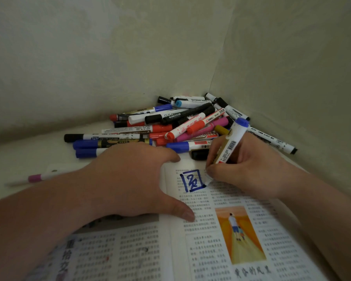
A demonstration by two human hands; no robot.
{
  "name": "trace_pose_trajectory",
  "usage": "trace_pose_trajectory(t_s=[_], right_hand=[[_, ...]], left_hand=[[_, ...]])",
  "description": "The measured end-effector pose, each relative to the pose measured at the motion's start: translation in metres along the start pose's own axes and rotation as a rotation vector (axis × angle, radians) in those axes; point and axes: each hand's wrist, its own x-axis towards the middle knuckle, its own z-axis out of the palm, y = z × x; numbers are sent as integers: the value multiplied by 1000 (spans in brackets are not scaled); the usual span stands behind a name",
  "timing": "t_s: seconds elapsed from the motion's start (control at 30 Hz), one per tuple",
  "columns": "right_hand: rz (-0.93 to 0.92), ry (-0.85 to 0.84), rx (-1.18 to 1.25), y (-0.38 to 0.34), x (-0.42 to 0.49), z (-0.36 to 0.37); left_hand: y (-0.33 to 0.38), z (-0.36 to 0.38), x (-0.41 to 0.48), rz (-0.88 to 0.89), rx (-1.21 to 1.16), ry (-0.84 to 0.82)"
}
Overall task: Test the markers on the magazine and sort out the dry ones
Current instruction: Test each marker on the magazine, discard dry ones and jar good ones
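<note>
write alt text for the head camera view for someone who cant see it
A person's right hand grips a blue marker, its tip at a bold blue character drawn on an open magazine, while the left hand presses the pages flat. A heap of markers lies behind in the corner, and one pink marker lies apart at the left.

— Where is there room?
— On the bare surface [22, 153] left of the marker pile [170, 126], save one pink-capped marker [37, 177].
— And behind?
— The pile fills the corner between two walls [282, 67]; the left hand [130, 179] lies before it.
</note>
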Motion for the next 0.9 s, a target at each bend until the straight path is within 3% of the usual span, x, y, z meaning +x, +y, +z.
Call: trace_pose_trajectory(t_s=[0.1,0.17,0.4,0.5,0.6,0.77,0.83,0.9], right_hand=[[-18,-2,61,4,1,1],[-62,22,249,7,0,3],[-158,210,789,11,1,9],[-174,278,803,7,0,11],[-225,297,784,4,-2,11],[-265,310,763,3,-3,12],[-300,267,744,2,-4,12],[-311,212,645,4,-4,11]], left_hand=[[-1,2,-2,52,25,45],[0,1,-2,115,-17,115],[2,0,-1,202,-446,261],[4,1,2,184,-566,234],[0,8,-2,255,-511,322],[-6,14,-3,256,-480,335],[-3,9,2,305,-454,392],[-8,12,-10,514,-283,400]])
